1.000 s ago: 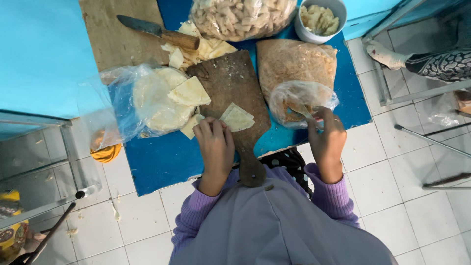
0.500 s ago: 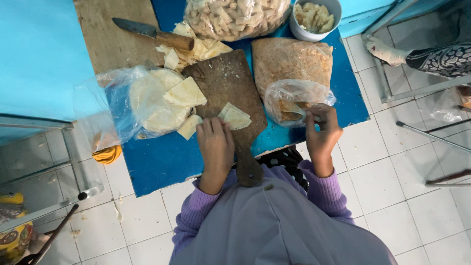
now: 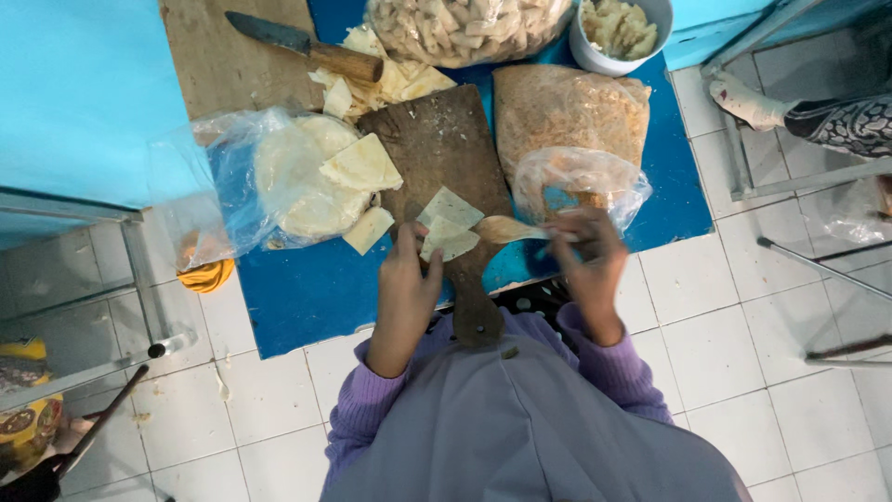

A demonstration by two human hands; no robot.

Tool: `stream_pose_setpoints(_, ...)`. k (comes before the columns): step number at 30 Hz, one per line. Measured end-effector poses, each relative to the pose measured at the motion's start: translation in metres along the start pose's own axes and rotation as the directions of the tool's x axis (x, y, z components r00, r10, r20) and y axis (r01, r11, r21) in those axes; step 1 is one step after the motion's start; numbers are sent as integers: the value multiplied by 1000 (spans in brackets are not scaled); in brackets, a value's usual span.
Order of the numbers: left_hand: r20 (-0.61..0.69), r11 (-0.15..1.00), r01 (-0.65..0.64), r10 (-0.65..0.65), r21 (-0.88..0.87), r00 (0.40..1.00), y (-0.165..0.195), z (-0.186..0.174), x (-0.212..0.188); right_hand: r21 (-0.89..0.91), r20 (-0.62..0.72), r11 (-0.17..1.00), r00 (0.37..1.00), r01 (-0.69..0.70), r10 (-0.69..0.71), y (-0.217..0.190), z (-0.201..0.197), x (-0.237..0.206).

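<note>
Holding a pale triangular wrapper flat on the dark wooden board, my left hand has its fingertips curled down and pressed onto the sheet's near edge, so that the thin dough cannot slide. My right hand pinches the handle of a wooden spoon, whose bowl reaches across to touch the wrapper's right corner; the spoon is kept low and nearly level, a posture suited to carrying a soft load, though I cannot tell whether the bowl is loaded.

The board lies on a blue mat with its handle pointing towards my lap, which places the working surface directly between both hands. To its left, an open clear bag holds a stack of round dough sheets, with cut triangles resting on top and one just beside the board, all within the left hand's reach. To the right, a second plastic bag sits close to the spoon hand, lying partly on a large brownish packet.

Farther away are a wooden-handled knife lying on a plank beside cut dough scraps, a bag of pale folded pieces, and a white bowl of yellowish mash. Another person's foot shows at the right edge, on the tiled floor.
</note>
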State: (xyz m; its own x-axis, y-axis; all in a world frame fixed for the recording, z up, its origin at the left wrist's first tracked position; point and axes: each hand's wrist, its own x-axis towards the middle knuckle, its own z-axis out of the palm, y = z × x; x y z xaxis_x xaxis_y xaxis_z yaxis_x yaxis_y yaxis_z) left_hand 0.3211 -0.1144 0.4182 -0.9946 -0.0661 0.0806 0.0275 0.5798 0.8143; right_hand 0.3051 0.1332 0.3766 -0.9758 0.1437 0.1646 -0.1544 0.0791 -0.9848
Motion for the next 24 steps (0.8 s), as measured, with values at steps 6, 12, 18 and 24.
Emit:
stream_pose_setpoints(6, -31, 999, -30, 30, -19, 999, 1, -2, -1, -295, 100, 888, 936, 353, -338, 0, 42, -6)
stream_pose_setpoints(12, -100, 997, -49, 43, -58, 994, -2, -3, -1, -283, 328, 699, 751, 657, -573, -3, 38, -9)
stream_pose_setpoints(18, -145, 992, -101, 89, -80, 985, -3, 0, -2, -263, 193, 747, 792, 610, -579, 9, 38, -16)
stream_pose_setpoints(24, -170, 985, -162, 150, -63, 974, -4, 6, -1, -361, -80, 790, 827, 496, -556, 9, -12, -3)
